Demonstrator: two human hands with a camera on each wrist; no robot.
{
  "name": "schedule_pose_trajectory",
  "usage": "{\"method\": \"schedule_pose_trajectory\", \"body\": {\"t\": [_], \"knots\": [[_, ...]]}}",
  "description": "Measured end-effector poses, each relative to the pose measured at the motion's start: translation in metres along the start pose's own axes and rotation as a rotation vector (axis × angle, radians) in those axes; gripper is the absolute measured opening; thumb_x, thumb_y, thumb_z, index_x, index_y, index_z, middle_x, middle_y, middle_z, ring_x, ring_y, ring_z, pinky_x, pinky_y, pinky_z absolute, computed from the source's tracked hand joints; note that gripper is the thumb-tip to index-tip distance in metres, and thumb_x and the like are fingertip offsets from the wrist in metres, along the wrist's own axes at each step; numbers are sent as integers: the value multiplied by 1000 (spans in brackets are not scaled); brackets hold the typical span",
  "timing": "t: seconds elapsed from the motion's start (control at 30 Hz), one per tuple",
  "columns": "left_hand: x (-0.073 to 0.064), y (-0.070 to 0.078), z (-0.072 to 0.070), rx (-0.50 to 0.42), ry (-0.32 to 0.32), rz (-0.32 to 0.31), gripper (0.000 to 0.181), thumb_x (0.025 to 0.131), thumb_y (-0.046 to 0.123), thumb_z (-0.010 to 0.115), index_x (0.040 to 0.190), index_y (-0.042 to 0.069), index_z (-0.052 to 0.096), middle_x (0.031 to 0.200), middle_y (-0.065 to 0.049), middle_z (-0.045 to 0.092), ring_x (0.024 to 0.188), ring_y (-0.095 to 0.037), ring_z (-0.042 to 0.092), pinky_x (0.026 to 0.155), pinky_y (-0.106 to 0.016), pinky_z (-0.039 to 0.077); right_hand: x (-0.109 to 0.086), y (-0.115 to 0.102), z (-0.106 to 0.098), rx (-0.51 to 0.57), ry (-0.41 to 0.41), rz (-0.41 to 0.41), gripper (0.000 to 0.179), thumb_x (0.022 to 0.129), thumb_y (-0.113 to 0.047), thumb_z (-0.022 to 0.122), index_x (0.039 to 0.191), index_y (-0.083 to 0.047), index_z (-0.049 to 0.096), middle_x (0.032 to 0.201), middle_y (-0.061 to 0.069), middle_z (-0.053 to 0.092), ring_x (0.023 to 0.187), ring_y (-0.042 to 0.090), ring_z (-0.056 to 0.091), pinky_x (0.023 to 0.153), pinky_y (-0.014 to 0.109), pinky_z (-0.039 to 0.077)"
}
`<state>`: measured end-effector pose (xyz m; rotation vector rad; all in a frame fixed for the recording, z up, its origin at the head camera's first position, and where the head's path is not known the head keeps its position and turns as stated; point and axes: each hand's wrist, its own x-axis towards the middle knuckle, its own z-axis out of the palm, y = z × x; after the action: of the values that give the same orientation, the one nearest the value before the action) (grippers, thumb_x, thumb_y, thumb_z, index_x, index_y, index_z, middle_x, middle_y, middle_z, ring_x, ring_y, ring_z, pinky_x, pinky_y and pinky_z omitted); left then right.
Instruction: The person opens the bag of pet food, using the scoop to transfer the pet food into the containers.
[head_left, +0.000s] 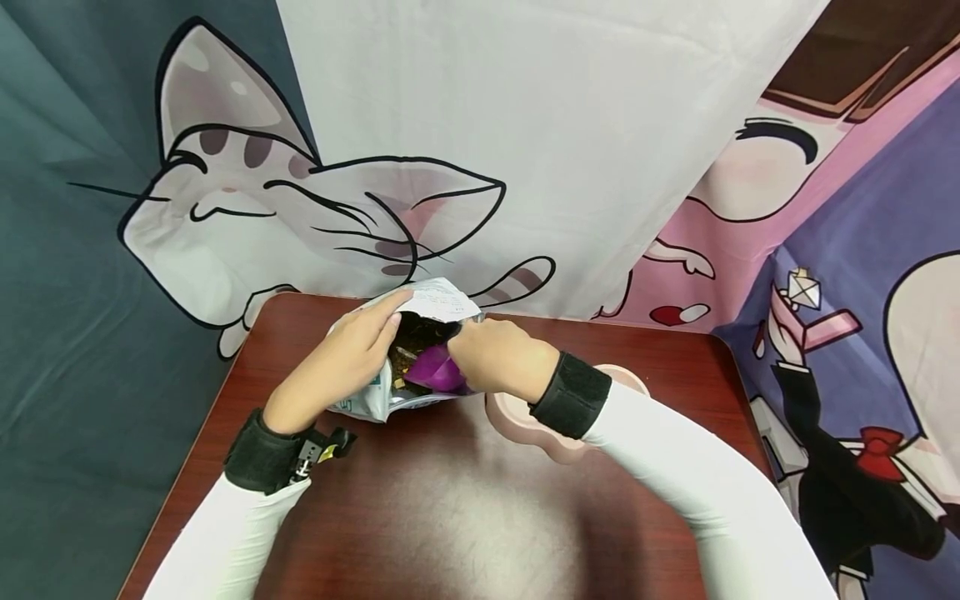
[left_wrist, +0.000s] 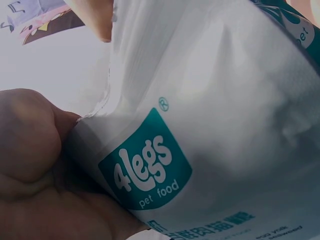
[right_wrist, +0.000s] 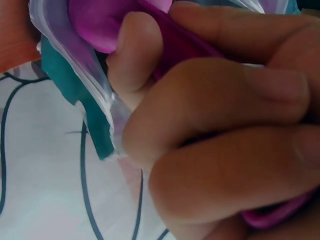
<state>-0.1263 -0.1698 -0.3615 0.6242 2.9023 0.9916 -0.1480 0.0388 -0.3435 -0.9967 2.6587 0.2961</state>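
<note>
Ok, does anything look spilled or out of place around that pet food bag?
Nothing stands out: the right hand grips the purple scoop in the open bag, and no spilled food shows on the visible tabletop. The pink dish is partly hidden.

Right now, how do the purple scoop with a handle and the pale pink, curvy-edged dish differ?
Colour: the purple scoop is vivid, the pale pink dish muted. State: the right hand grips the scoop at the mouth of the white-and-teal pet-food bag, while the dish rests on the reddish-brown table. Shared: both are partly hidden in the head view.
</note>
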Motion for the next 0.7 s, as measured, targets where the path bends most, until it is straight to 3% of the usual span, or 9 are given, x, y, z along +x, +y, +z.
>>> {"method": "schedule_pose_trajectory", "body": {"t": [0.37,0.7], "knots": [[1,-3,2,0,3,0,45,110,11,39,154,0,45,155,-22,49,144,-43,46,118,-60,33,9,-2,11,30,20,-11,9,92,-19,71,84,-16,71,95,5,73,86,25,72,71,43,62],[1,-3,1,4,19,5,44,110,11,39,153,0,46,152,-23,52,140,-42,50,116,-60,36,11,-6,23,96,52,23,18,97,-21,65,81,-14,67,88,3,70,77,25,70,64,43,60]]}}
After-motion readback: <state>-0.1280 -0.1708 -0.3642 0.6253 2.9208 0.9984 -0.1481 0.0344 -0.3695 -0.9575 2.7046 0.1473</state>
